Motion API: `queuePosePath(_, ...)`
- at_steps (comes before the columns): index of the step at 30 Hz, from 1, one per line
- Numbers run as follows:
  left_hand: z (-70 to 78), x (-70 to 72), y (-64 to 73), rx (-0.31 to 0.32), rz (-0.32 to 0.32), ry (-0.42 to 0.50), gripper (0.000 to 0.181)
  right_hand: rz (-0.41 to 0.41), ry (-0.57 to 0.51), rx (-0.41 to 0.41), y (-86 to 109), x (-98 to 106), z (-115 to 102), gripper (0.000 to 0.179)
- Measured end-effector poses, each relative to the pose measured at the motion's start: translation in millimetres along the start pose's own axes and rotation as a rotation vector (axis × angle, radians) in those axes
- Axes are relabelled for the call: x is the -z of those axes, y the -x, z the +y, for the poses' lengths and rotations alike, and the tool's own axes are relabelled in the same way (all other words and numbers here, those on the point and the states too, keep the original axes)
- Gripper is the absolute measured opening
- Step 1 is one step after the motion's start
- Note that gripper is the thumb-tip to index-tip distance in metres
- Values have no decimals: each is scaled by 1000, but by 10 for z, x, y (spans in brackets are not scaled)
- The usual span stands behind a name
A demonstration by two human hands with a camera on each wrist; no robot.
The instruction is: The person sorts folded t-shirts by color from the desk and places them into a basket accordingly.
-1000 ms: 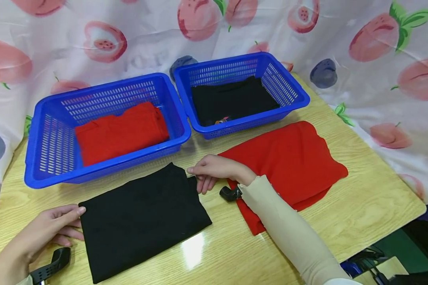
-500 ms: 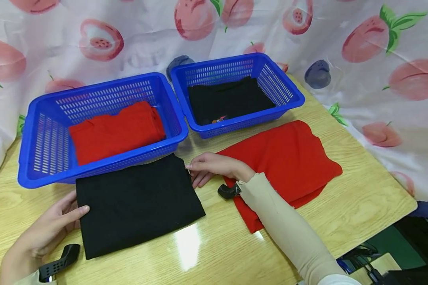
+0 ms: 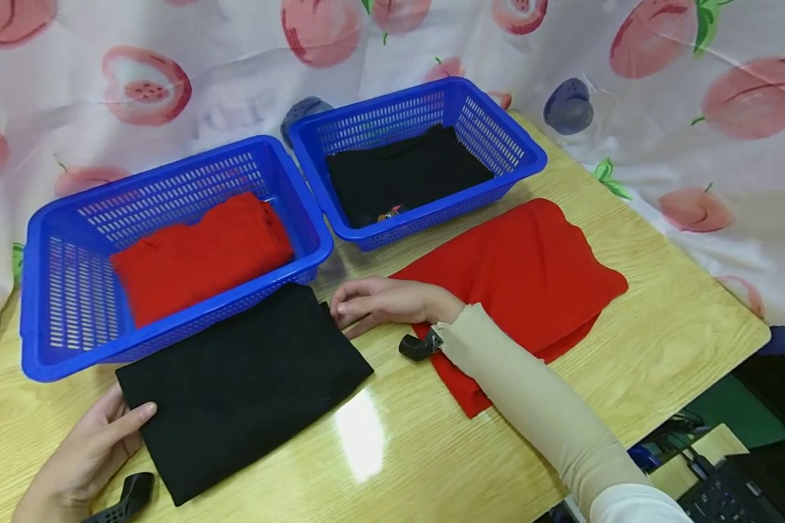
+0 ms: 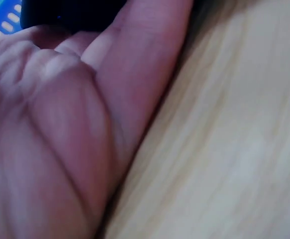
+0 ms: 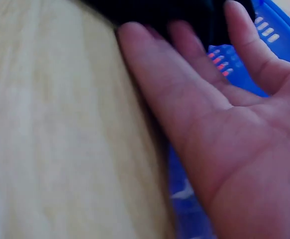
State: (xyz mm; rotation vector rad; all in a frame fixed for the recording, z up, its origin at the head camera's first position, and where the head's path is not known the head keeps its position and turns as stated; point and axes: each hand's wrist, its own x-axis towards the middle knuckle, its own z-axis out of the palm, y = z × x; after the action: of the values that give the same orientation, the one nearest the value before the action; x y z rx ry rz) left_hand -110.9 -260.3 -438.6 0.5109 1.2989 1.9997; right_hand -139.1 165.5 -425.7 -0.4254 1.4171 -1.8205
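Note:
A folded black garment (image 3: 245,392) lies flat in front of the left basket, its back edge overlapping the basket's front wall in the head view. My left hand (image 3: 88,447) grips its left edge, thumb on top and fingers underneath. At the opposite edge, my right hand (image 3: 386,305) pinches the back right corner between thumb and fingers. From the right wrist, the fingertips (image 5: 135,32) show right at the dark cloth. The left wrist view has mostly the palm (image 4: 50,124), with a bit of black cloth beyond it.
The left blue basket (image 3: 78,349) holds a folded red garment (image 3: 203,258). Beside it, another blue basket (image 3: 517,152) contains a black garment (image 3: 405,174) with a small print. A red garment (image 3: 517,276) lies on the wooden table (image 3: 680,312), under my right forearm. A fruit-patterned curtain (image 3: 235,58) hangs behind.
The black garment has moved away from me, up against the left basket's front wall, with both hands on it. My left thumb has come further over its edge. The head view has shifted slightly.

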Motion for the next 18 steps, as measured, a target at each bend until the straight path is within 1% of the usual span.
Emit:
queuePosePath(5, -45, -2, 28, -42, -52, 146, 57, 24, -51, -27, -29, -24, -15, 20)
queuePosePath(9, -55, -17, 11, -48, -89, 219, 59, 59, -76, -15, -77, -59, -13, 19)
queuePosePath(11, -67, -38, -8, -39, -98, 233, 59, 86, -79, -5, -103, -92, 10, 18)
queuePosePath(13, -80, -52, -25, -27, -113, 242, 58, 130, -62, -2, -120, -136, 39, 19)
queuePosePath(18, -76, -39, -23, -39, -118, 261, 54, 263, -32, -10, -188, -224, 44, 26)
